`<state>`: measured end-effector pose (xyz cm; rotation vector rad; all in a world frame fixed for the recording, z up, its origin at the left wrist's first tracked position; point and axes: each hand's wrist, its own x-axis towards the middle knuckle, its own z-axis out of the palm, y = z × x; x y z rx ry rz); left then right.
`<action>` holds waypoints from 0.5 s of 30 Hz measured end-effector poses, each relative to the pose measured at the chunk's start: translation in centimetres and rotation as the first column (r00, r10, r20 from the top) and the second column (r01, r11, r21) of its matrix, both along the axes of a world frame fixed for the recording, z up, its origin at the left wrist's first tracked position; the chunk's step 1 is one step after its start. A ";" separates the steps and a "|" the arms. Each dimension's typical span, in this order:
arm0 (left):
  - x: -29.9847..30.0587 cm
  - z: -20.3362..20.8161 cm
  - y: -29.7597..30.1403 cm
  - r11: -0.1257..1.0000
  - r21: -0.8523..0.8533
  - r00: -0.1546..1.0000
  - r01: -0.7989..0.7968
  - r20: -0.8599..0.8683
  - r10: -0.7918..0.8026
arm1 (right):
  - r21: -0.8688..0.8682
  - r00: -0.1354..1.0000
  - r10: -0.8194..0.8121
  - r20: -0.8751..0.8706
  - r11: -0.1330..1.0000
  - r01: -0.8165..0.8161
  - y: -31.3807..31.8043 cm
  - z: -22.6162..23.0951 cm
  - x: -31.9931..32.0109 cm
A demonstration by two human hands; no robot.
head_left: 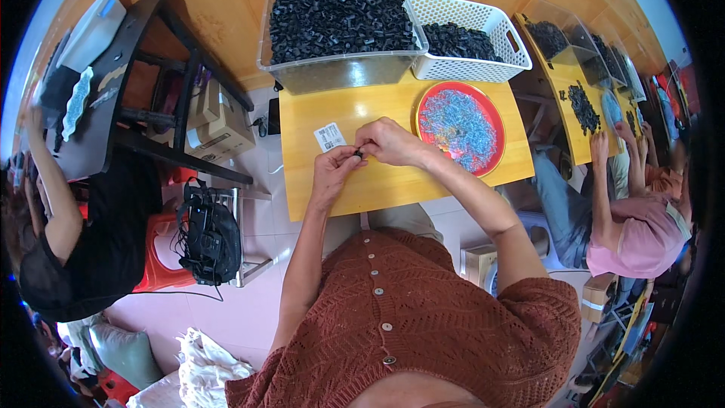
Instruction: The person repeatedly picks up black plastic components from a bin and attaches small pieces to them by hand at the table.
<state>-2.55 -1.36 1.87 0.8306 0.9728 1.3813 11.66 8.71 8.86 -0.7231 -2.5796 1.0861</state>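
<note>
Over the yellow wooden table (393,190), my two hands meet. My left hand (334,172) pinches a small black plastic piece (358,153) between thumb and fingertips. Against that piece, the fingertips of my right hand (387,141) are pressed together; whatever they hold is too small to make out. A white printed card (329,137) lies just beyond my left hand. To the right of my hands stands a round red tray (498,153) with a heap of tiny clear-bluish pieces (461,125).
At the table's back are a clear plastic bin (340,72) full of small black parts and a white perforated basket (468,68) with more. A dark table (143,53) and a person in black (91,242) are at left. People sit by another yellow table (568,125) at right.
</note>
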 end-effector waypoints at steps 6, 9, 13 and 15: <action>0.1 0.1 0.0 1.000 0.005 1.000 0.005 -0.017 -0.005 | -0.060 0.999 -0.019 0.027 0.998 0.021 -0.2 0.6 0.0; 0.1 0.1 -0.1 1.000 -0.006 1.000 0.005 -0.027 -0.005 | 0.000 0.997 -0.020 0.076 1.000 0.020 -0.5 0.6 -0.1; 0.2 0.2 -0.1 1.000 -0.016 0.999 0.011 -0.050 -0.012 | 0.048 0.992 -0.018 0.123 0.999 0.012 -0.7 0.6 -0.1; 0.2 0.1 -0.1 1.000 -0.018 0.998 0.010 -0.055 -0.011 | 0.040 0.990 -0.010 0.144 0.999 0.004 -0.9 1.0 -0.1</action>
